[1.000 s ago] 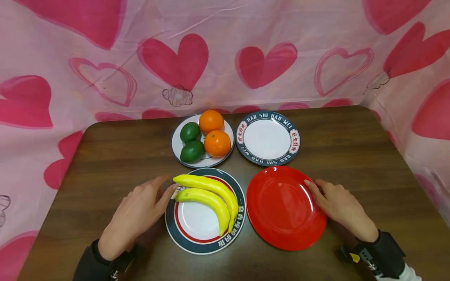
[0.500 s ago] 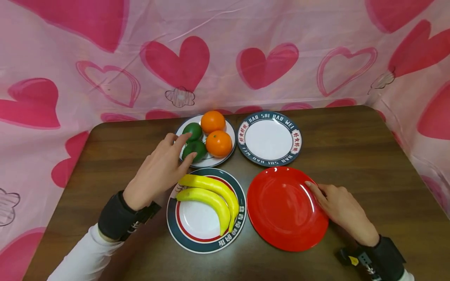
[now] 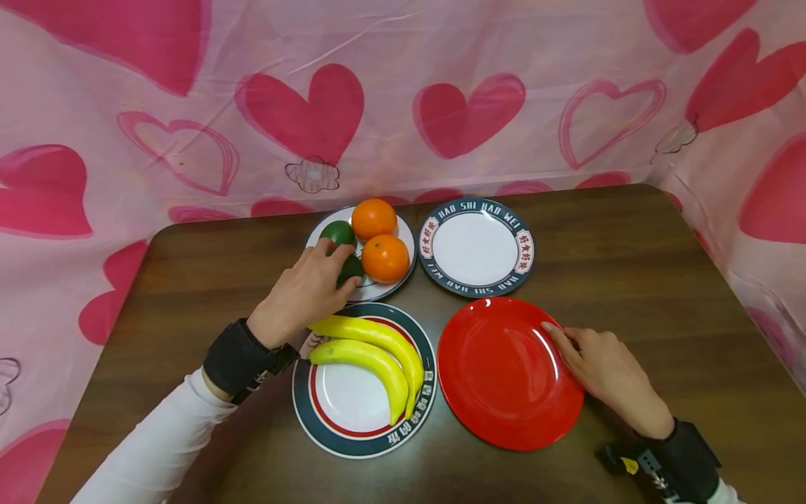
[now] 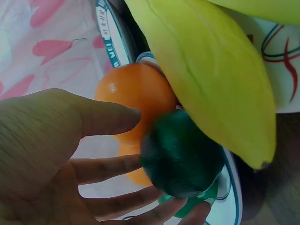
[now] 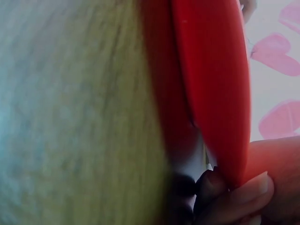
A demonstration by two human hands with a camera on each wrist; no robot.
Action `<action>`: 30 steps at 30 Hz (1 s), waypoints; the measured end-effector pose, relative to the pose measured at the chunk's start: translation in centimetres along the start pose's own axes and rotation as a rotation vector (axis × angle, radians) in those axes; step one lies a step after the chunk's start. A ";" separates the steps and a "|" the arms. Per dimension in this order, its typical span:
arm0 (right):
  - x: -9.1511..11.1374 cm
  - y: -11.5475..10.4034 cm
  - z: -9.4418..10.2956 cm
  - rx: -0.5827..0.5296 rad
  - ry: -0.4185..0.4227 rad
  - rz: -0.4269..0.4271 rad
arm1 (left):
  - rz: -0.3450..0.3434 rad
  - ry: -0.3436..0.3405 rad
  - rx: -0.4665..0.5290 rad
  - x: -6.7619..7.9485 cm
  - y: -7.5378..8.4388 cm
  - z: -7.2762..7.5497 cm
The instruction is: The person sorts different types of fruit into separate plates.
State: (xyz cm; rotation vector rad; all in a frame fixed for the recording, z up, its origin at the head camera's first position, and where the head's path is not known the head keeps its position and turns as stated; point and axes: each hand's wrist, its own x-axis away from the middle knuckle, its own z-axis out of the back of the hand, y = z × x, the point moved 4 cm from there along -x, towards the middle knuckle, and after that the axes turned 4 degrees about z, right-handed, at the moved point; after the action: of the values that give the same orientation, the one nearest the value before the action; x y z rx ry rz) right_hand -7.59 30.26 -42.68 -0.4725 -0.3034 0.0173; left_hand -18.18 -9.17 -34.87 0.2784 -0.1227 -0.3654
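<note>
My left hand reaches over the back left plate, its thumb and fingers spread around the nearer dark green lime. In the left wrist view that lime sits beside the fingers, while the thumb tip stands a little apart from it. A second lime and two oranges share the plate. My right hand pinches the right rim of a red plate, thumb on top. From the right wrist, the plate edge shows between the thumb and the fingers below.
Two yellow bananas lie on a dark-rimmed plate in front of the fruit plate, under my left wrist. A white plate with a lettered rim stands at the back right. Behind the table hangs a pink heart-patterned cloth.
My left hand has moved from beside the bananas, forward and right, to the limes, and its fingers have come down around the nearer one. The right hand keeps its place on the red plate.
</note>
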 end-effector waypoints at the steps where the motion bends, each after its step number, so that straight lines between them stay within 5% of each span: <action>1: 0.0 0.0 0.1 0.000 -0.001 -0.002 | 0.003 -0.006 -0.005 0.0 -0.1 -0.1; 24: 0.0 -0.1 -0.1 0.000 0.025 -0.008 | 0.062 -0.135 -0.040 -1.7 -1.1 -3.1; 30: 0.1 -0.1 -0.1 -0.002 0.019 -0.020 | 0.061 -0.117 0.049 -1.7 -1.2 -3.3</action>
State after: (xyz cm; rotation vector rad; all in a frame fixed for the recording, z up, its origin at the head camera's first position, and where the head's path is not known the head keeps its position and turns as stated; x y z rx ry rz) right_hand -7.45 30.10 -42.70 -0.4717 -0.2890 -0.0068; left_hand -19.57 -8.81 -38.50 0.3014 -0.2550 -0.3182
